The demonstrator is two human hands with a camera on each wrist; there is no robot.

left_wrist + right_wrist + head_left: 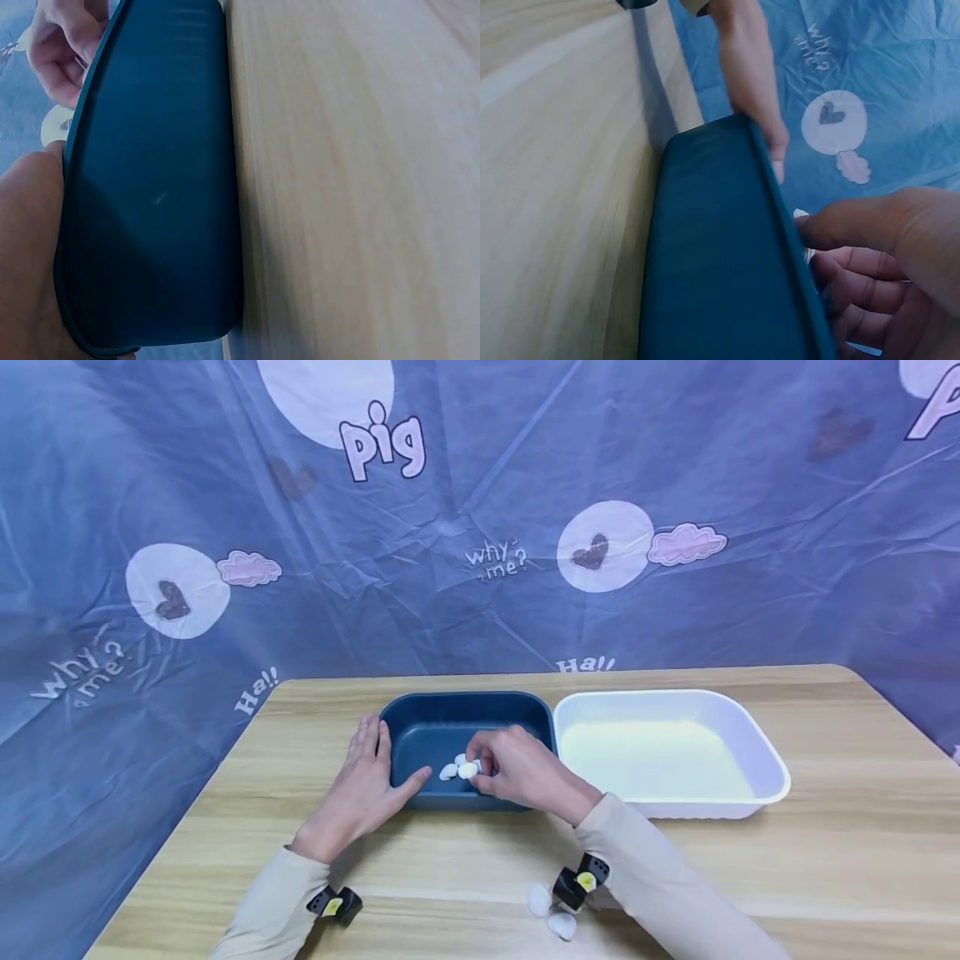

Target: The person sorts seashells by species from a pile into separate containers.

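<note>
Several small white shells point(448, 772) lie inside the dark blue tray point(465, 803), toward its front. Reaching over the front wall, my right hand point(521, 770) pinches a white shell point(468, 770) between thumb and fingertips, low in the tray. White also shows at that thumb's tip in the right wrist view, partly hidden by the rim. My left hand point(369, 781) rests on the tray's left end, fingers along the outside and thumb over the front rim. In the left wrist view, the tray's front wall point(157, 180) hides the shells.
A white tray point(750, 808) stands directly right of the blue one. Two loose white shells, one a ridged shell point(562, 926), lie on the wooden table point(435, 877) near my right wrist. A blue printed cloth point(450, 610) hangs behind the table.
</note>
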